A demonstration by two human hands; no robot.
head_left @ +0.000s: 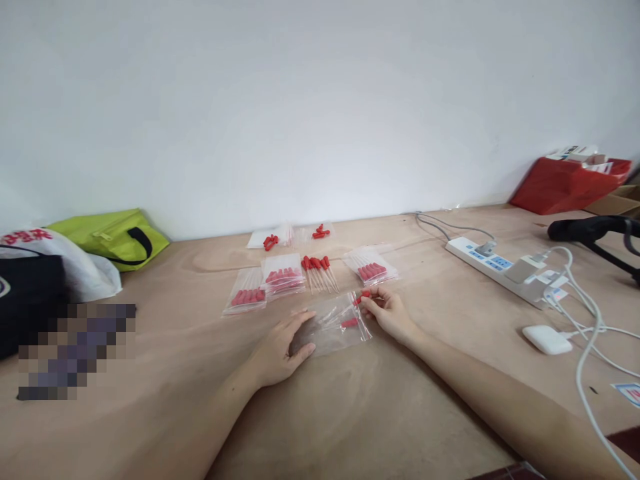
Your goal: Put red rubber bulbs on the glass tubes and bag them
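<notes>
A clear zip bag (327,333) lies flat on the wooden table, its open end to the right, with a red-tipped stick (350,323) inside. My left hand (283,347) rests at the bag's left edge, fingers apart. At the bag's mouth, my right hand (387,312) pinches another red-tipped stick (365,294), whose thin shaft reaches toward the bag. Loose red-tipped sticks (319,265) lie in a fan behind the bag. Filled bags of such sticks (247,295) (284,277) are at the left, and one more filled bag (373,265) is at the right.
Two small piles of red tips (271,243) (321,231) lie on bags near the wall. A power strip (495,270) with white cables and a white charger (547,339) occupy the right. Green (113,233) and white bags (90,270) stand left; a red bag (560,185) stands back right.
</notes>
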